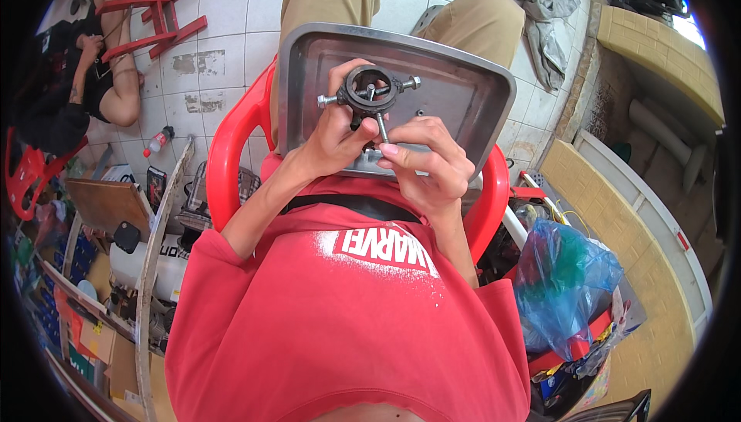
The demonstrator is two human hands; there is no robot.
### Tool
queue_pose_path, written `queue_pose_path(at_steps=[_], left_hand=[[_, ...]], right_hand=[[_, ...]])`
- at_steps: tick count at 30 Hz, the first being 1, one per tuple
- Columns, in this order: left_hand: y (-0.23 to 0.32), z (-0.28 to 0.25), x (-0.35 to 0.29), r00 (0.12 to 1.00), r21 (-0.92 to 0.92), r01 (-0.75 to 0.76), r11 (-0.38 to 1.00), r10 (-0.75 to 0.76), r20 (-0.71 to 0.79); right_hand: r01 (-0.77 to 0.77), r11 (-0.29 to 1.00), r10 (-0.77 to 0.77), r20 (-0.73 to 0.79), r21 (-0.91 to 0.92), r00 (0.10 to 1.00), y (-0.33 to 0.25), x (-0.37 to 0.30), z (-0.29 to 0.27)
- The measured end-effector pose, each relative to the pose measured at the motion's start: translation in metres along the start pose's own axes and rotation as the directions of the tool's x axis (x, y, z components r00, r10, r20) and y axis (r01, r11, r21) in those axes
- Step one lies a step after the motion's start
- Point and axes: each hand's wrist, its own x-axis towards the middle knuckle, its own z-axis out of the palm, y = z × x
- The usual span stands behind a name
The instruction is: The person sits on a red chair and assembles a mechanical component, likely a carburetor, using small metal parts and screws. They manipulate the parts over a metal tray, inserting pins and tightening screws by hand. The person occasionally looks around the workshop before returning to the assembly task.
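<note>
1. Right hand (434,156): thumb and forefinger pinch the outer end of the lower bolt (382,126); the other fingers curl inward. Clock centred on the metal ring (370,89), this hand sits between 4 and 5, its forearm running toward 5.
2. Left hand (337,135): at 7, the thumb lies below the ring and the fingers curl around behind it, gripping it; their tips are partly hidden. Its forearm slants toward 7:30.
3. The ring is held above the metal tray (459,117), with further bolts jutting out at 9 and 3.
4. The tray's rim is near at 9 and 12; wider bare space opens toward 3. A small nut (420,112) lies at 4.
5. Red chair (231,152) arms flank the body at 8 and 4:30.
6. Beyond is white tiled floor (265,9): a red stool (160,25) between 9 and 10, a seated co-worker (73,86) at 9, grey cloth (546,44) between 2 and 3, and a blue plastic bag (559,291) between 4 and 5.
</note>
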Motion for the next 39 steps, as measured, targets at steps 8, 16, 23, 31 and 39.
queue_pose_path(at_steps=[8,16,23,31,39], left_hand=[[-0.002,-0.002,0.0,1.0,0.018,0.009,1.0,-0.009,0.026],[0.002,0.001,-0.004,0.999,-0.031,-0.011,0.999,0.012,0.034],[0.013,0.001,0.001,1.0,-0.024,-0.002,1.0,0.002,0.005],[0.02,-0.001,0.009,0.99,0.001,-0.113,0.994,0.112,0.087],[0.027,0.003,0.007,0.98,-0.073,-0.075,0.994,0.087,0.178]], right_hand=[[-0.203,0.971,0.211,-0.05,0.124,0.976,-0.013,-0.003,0.001],[-0.044,0.999,0.046,0.091,-0.032,0.995,-0.008,-0.001,-0.009],[-0.158,0.987,0.157,0.023,0.014,0.987,-0.01,-0.003,-0.01],[-0.158,0.97,0.172,0.058,-0.186,0.983,-0.017,0.004,-0.024],[0.051,0.953,0.008,0.194,-0.299,0.981,-0.014,0.002,-0.048]])
